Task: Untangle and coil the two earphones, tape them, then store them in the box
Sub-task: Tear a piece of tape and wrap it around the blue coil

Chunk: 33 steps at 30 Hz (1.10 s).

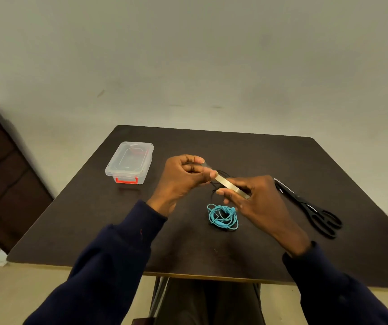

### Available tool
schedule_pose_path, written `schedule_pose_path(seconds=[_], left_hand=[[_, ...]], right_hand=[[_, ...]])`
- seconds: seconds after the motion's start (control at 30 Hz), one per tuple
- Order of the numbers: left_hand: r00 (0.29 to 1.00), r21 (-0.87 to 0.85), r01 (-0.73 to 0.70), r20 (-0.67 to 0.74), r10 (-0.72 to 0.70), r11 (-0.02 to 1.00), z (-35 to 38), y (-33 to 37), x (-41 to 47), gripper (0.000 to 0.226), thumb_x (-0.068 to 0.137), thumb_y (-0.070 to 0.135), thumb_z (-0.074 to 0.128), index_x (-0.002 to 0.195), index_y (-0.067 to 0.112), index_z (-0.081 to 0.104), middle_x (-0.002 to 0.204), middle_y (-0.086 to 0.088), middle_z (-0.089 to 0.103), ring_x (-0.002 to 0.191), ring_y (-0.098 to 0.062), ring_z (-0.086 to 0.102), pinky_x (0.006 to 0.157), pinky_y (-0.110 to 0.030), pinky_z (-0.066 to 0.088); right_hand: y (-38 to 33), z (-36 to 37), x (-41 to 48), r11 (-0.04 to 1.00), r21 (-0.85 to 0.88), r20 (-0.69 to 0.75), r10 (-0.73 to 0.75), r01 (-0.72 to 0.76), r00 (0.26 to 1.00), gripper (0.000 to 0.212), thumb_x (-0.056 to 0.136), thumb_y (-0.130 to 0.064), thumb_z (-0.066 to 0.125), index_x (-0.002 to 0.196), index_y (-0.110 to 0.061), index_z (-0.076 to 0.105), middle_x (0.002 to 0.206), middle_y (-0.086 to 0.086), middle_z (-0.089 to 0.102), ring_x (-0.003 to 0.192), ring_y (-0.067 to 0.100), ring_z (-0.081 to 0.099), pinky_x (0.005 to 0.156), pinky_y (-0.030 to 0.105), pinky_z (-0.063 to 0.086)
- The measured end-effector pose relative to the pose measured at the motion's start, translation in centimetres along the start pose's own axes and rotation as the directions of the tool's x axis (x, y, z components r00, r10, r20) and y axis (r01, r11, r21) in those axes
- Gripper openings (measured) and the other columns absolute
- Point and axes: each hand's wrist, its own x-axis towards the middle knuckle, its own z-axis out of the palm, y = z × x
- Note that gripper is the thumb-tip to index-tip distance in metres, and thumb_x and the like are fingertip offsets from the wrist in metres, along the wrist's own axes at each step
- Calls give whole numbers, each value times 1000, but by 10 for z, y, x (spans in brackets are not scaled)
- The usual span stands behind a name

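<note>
Above the middle of the dark table (282, 165), my left hand (183, 177) pinches one end of a clear strip of tape (228, 184) and also grips the black earphone (217, 177), whose thin cable loops show between my hands. The strip's other end is pinched by my right hand (256, 200). The tape stretches taut between the two hands. Coiled on the table just below them lies the blue earphone (223, 217), untouched. The clear plastic box (130, 161) with a red latch stands closed at the far left of the table.
Black scissors (310, 207) lie on the table's right side, beyond my right hand. A dark wooden cabinet (3, 179) stands left of the table. A plain wall rises behind the far edge.
</note>
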Motion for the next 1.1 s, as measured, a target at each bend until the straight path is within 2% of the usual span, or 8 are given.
schedule_pose_path(seconds=[0.1, 0.2, 0.37, 0.57, 0.7, 0.8, 0.93, 1.1], left_hand=[[978, 276, -184, -41, 203, 943, 7, -5, 5, 40, 69, 21, 89, 98, 5, 66, 80, -6, 77, 79, -17, 76, 75, -31, 62], [964, 282, -241, -38, 262, 929, 12, -3, 9, 24, 77, 13, 85, 91, 6, 66, 79, -13, 74, 79, -25, 76, 73, -39, 63], [984, 111, -179, 31, 177, 978, 21, 17, 10, 22, 85, -2, 75, 100, -3, 59, 84, -26, 70, 78, -34, 77, 69, -39, 65], [986, 193, -100, 152, 71, 976, 26, 37, 23, 31, 84, -5, 75, 109, -4, 57, 84, -20, 71, 76, -35, 76, 65, -36, 64], [982, 245, -69, 189, 23, 967, 28, 43, 35, 36, 81, -6, 78, 111, -5, 57, 88, -27, 72, 78, -39, 76, 71, -47, 64], [978, 260, -37, 209, -19, 965, 30, 46, 45, 36, 82, -4, 78, 112, -4, 59, 84, -22, 74, 80, -40, 76, 73, -49, 63], [970, 261, -43, 243, -23, 964, 37, 48, 50, 37, 82, -3, 77, 115, -6, 59, 89, -23, 73, 81, -39, 76, 72, -46, 64], [964, 234, -39, 265, -25, 971, 42, 49, 53, 38, 84, -3, 76, 117, -4, 59, 95, -26, 73, 83, -40, 76, 73, -45, 64]], right_hand=[[-3, 2, -5, 999, 14, -10, 52, -51, 999, 49, 85, -50, 62, 115, -14, 76, 75, -12, 73, 63, 0, 68, 59, 14, 53], [-5, 3, -7, 994, -45, -31, 95, -96, 995, 61, 81, -66, 53, 103, -16, 79, 69, -9, 73, 56, 3, 66, 57, 24, 56], [0, 5, -2, 966, 36, -54, 256, -255, 965, 39, 86, -47, 71, 101, -11, 80, 69, -4, 74, 50, 3, 67, 52, 15, 52], [0, 0, -7, 962, 131, -100, 255, -241, 962, 48, 81, -38, 79, 122, -13, 73, 92, -4, 79, 76, 0, 73, 71, 21, 60], [23, -24, -17, 944, 172, -187, 312, -282, 931, 35, 86, -37, 78, 114, -16, 76, 93, -8, 78, 83, -2, 72, 77, 16, 58], [61, -47, -25, 928, -102, -196, 336, -360, 921, 31, 90, -25, 76, 119, -15, 74, 103, -5, 75, 90, 0, 69, 83, 12, 52], [125, -76, -40, 623, -565, -95, 602, -541, 793, 42, 91, -28, 72, 128, -11, 62, 128, 12, 61, 117, 29, 56, 100, 42, 47], [141, -82, -55, 473, -649, -78, 737, -595, 671, 36, 95, -27, 65, 126, -12, 54, 132, 14, 52, 123, 35, 48, 105, 51, 43]])
